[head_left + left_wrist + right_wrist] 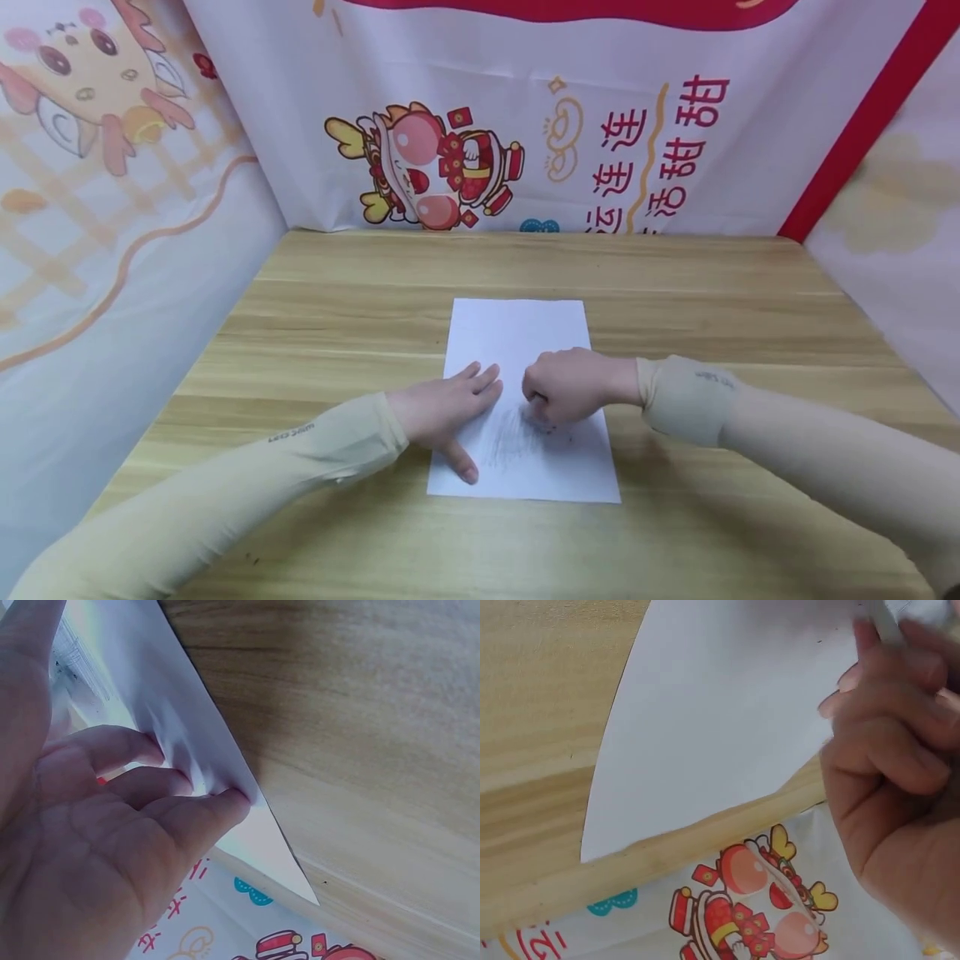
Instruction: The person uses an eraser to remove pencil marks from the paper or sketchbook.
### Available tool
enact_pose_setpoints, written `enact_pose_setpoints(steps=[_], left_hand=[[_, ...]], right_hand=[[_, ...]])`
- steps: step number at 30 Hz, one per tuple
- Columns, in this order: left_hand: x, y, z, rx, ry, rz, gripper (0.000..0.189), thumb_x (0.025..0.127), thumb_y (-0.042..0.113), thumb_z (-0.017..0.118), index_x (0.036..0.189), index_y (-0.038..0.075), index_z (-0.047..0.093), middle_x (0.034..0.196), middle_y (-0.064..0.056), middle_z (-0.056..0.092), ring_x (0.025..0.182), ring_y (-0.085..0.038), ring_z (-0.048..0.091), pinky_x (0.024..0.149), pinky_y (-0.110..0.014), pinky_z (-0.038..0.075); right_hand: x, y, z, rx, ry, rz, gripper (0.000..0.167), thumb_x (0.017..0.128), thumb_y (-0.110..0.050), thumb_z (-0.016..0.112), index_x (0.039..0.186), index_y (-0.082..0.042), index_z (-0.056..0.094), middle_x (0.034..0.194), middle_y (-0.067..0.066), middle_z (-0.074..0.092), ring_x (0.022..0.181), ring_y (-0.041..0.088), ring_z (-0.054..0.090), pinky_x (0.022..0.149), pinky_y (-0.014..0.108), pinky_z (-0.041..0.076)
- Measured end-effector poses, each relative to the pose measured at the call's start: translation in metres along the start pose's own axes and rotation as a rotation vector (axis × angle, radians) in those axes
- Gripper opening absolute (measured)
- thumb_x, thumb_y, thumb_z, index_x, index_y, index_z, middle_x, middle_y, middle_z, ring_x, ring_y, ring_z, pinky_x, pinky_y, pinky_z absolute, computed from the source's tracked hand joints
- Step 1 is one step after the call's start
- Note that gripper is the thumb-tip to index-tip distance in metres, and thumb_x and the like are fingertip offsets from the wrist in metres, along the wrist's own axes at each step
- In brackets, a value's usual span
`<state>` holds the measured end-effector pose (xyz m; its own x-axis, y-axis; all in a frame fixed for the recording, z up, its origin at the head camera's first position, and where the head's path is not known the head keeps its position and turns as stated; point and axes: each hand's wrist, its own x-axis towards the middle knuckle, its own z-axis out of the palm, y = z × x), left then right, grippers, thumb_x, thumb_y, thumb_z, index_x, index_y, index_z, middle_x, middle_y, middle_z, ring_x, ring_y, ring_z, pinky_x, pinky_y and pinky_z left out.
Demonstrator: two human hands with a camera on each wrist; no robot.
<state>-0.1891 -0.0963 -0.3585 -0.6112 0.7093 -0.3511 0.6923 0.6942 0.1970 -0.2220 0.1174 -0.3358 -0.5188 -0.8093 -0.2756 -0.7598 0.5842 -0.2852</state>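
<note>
A white sheet of paper (517, 333) lies on the wooden table, with grey pencil scribbles (510, 442) on its lower middle. My left hand (446, 408) rests spread on the sheet's left side, thumb apart and fingertips pressing on the paper in the left wrist view. Over the right part of the scribbles, my right hand (573, 383) pinches a small white eraser (885, 622), mostly hidden by the curled fingers. A few dark crumbs (552, 431) dot the paper beside that hand.
The wooden table (337, 317) extends around the sheet on all sides. A white cloth with a cartoon dragon (427, 167) and red lettering hangs behind the table's far edge. Patterned cloth (150, 250) also hangs along the left side.
</note>
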Motion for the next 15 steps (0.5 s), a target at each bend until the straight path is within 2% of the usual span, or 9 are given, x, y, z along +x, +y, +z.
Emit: enact_pose_setpoints(steps=[3, 5, 8, 12, 15], left_hand=[[-0.001, -0.001, 0.000, -0.003, -0.001, -0.008, 0.121, 0.067, 0.057, 0.083, 0.153, -0.004, 0.023, 0.160, -0.023, 0.012, 0.144, -0.044, 0.009, 0.115, -0.043, 0.022], [-0.001, -0.001, 0.000, -0.005, 0.001, -0.007, 0.121, 0.067, 0.057, 0.083, 0.153, -0.004, 0.023, 0.160, -0.023, 0.012, 0.145, -0.044, 0.009, 0.114, -0.043, 0.023], [-0.001, 0.000, 0.000, -0.020, 0.000, -0.005, 0.121, 0.067, 0.056, 0.084, 0.153, -0.004, 0.024, 0.160, -0.022, 0.012, 0.145, -0.043, 0.009, 0.115, -0.043, 0.022], [-0.001, 0.000, 0.001, -0.027, -0.004, -0.008, 0.122, 0.066, 0.057, 0.084, 0.153, -0.004, 0.024, 0.160, -0.023, 0.012, 0.145, -0.042, 0.008, 0.115, -0.043, 0.021], [-0.001, 0.000, 0.001, -0.025, -0.004, -0.020, 0.122, 0.066, 0.057, 0.083, 0.153, -0.004, 0.023, 0.160, -0.023, 0.011, 0.145, -0.043, 0.008, 0.115, -0.043, 0.020]], right_hand=[[0.008, 0.003, 0.003, 0.004, 0.084, -0.014, 0.019, 0.092, -0.008, 0.060, 0.075, -0.014, 0.063, 0.058, -0.008, 0.043, 0.052, 0.006, 0.039, 0.047, 0.023, 0.034], [0.009, 0.003, 0.007, -0.011, 0.105, -0.018, 0.014, 0.093, -0.009, 0.061, 0.080, -0.013, 0.066, 0.061, -0.008, 0.048, 0.054, 0.007, 0.043, 0.050, 0.024, 0.037], [0.001, 0.002, 0.013, -0.045, 0.067, -0.025, 0.019, 0.092, -0.008, 0.062, 0.074, -0.014, 0.062, 0.059, -0.008, 0.047, 0.054, 0.008, 0.041, 0.049, 0.025, 0.037], [-0.018, -0.003, 0.015, -0.037, -0.016, -0.028, 0.028, 0.085, -0.002, 0.062, 0.063, -0.018, 0.053, 0.057, -0.009, 0.040, 0.051, 0.007, 0.035, 0.045, 0.026, 0.030], [-0.023, -0.006, 0.012, -0.036, -0.064, -0.010, 0.030, 0.083, -0.001, 0.061, 0.061, -0.018, 0.050, 0.056, -0.010, 0.037, 0.050, 0.006, 0.033, 0.044, 0.025, 0.028]])
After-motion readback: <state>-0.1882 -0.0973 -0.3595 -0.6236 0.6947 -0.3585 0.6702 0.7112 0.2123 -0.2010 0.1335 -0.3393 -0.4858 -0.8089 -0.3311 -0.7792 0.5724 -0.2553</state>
